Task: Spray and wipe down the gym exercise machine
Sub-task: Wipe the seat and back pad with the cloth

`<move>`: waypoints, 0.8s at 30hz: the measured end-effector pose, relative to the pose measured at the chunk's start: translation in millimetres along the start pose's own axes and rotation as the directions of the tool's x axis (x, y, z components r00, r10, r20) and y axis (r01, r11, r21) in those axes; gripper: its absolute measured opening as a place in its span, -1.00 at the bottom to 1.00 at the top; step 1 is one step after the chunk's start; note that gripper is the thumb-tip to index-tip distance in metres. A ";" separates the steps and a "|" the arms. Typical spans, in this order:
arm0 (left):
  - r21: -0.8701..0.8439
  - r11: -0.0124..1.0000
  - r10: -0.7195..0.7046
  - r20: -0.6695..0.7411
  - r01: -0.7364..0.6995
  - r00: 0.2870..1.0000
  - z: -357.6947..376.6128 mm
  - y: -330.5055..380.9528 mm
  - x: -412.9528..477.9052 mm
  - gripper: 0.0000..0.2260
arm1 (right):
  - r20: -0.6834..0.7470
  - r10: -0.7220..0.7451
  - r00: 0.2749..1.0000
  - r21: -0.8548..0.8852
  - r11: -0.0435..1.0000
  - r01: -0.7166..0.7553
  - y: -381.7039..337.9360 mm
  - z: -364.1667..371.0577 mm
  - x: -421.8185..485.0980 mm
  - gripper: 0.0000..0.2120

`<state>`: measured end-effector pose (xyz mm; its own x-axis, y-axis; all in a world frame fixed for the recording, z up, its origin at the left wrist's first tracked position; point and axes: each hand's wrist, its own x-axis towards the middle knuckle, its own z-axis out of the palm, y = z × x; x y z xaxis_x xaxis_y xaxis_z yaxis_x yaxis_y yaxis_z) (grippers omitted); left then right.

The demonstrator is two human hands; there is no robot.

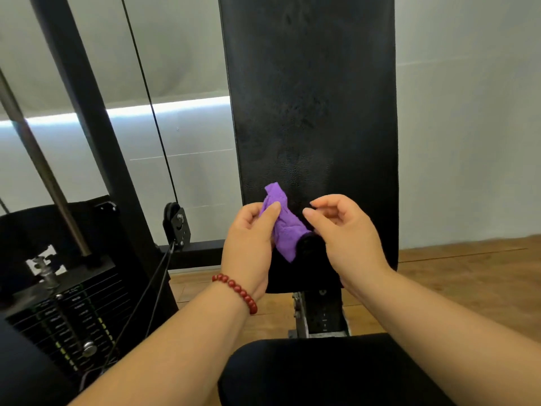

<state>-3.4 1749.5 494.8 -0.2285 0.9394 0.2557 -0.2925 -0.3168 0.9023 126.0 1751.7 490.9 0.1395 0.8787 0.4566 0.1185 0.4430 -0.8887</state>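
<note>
A pale grey wall point(468, 112) fills the back. A brown wooden floor point(468, 288) starts at the bottom of the wall. A bright white strip of light point(175, 108) runs across the left part of the wall. Under it, a thin pale line point(181, 155) crosses the wall too. A bracelet point(237, 288) of round dark red beads shows lower than the wall's bottom edge.

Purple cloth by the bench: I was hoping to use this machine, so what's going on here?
A person faces the machine's black back pad, the left hand gripping a bunched purple cloth in front of its lower part. The right hand is beside the cloth, fingers loosely curled; whether it holds anything is unclear.
</note>
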 end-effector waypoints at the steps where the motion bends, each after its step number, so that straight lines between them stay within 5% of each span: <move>1: 0.015 0.999 0.041 -0.022 -0.041 0.999 0.2 4.7 4.0 -0.98 | -0.006 -0.096 0.995 -0.083 0.992 0.095 -2.0 -2.7 5.8 -0.93; 4: 0.298 0.929 0.243 -0.049 -0.218 0.969 -1.7 18.5 18.7 -0.93 | 0.015 -0.382 0.924 -0.316 0.875 0.367 -4.3 -8.5 33.5 -0.93; 7: 0.561 0.749 0.423 0.006 -0.353 0.906 3.8 33.7 33.5 -0.87 | 0.148 -0.626 0.765 -0.554 0.589 0.589 1.1 -11.9 66.2 -0.85; 10: 0.643 0.614 0.558 0.057 -0.458 0.828 15.8 53.5 49.7 -0.81 | 0.275 -0.724 0.632 -0.680 0.318 0.660 5.4 -20.9 92.6 -0.77; 13: 0.718 0.362 0.663 0.251 -0.595 0.706 19.7 70.2 74.6 -0.57 | 0.377 -0.752 0.541 -0.726 0.122 0.677 13.0 -29.9 111.2 -0.64; 15: 0.767 0.092 0.671 0.423 -0.634 0.609 18.1 73.2 95.8 -0.49 | 0.398 -0.758 0.516 -0.729 0.080 0.680 18.3 -30.5 115.2 -0.61; 18: 0.728 -0.319 0.664 0.629 -0.607 0.405 13.7 58.0 117.8 -0.63 | 0.391 -0.762 0.516 -0.732 0.082 0.676 24.3 -29.2 115.6 -0.61; 24: 0.665 -0.456 0.637 0.708 -0.592 0.305 12.9 38.7 121.9 -0.65 | 0.387 -0.770 0.507 -0.731 0.078 0.678 26.6 -28.7 117.6 -0.60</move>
<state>-30.6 1853.4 565.3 0.4015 0.1781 0.8984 0.8860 -0.3239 -0.3318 173.7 1861.7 522.1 -0.4011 0.1729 0.8996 0.8227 0.4998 0.2708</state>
